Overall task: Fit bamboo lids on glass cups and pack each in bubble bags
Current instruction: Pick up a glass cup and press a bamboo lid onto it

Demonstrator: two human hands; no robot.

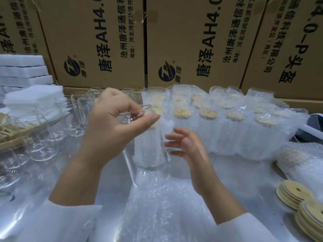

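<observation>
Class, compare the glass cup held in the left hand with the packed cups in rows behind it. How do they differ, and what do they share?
The held cup is bare and open-topped; the packed cups each carry a bamboo lid. The held cup has no wrapping; the packed cups sit inside bubble bags. The left hand grips the held cup at its rim; the packed cups stand in rows on the table. Both stand rim-up.

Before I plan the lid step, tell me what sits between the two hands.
In the head view, the glass cup hangs between them: the left hand pinches its rim, and the open right hand is beside it.
</observation>
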